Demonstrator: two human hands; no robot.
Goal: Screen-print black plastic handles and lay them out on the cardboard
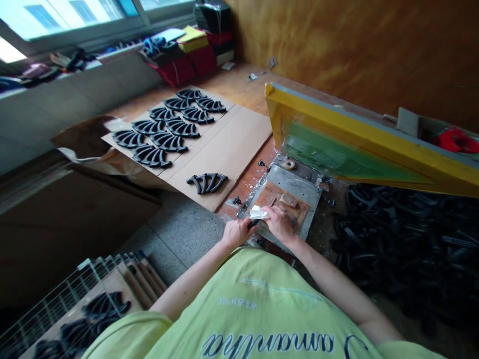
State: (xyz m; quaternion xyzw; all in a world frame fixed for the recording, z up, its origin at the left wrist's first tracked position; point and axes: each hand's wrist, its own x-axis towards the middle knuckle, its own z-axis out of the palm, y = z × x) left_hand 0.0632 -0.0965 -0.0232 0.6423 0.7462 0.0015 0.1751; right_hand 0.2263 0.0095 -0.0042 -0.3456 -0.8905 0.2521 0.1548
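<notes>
In front of my body, my left hand (236, 233) is closed round a dark curved piece (253, 224), probably like the ones laid out nearby; most of it is hidden by my fingers. My right hand (280, 224) pinches a crumpled white cloth or tissue (259, 213) against that piece. Both hands are over the near edge of a grey metal plate (316, 202) with a brown board (305, 208) fixed on it. A small pale block (288, 200) sits on the board. Above the plate's far side, a yellow-edged screen frame (359, 142) with green mesh stands tilted up.
Left of the plate, a cardboard sheet (239, 139) bears rows of black curved parts (170, 141) and a short separate row (207, 183). A large heap of black parts (392, 244) lies to the right. Lower left is a wire rack (56, 306) with more parts. A tape roll (289, 164) rests behind.
</notes>
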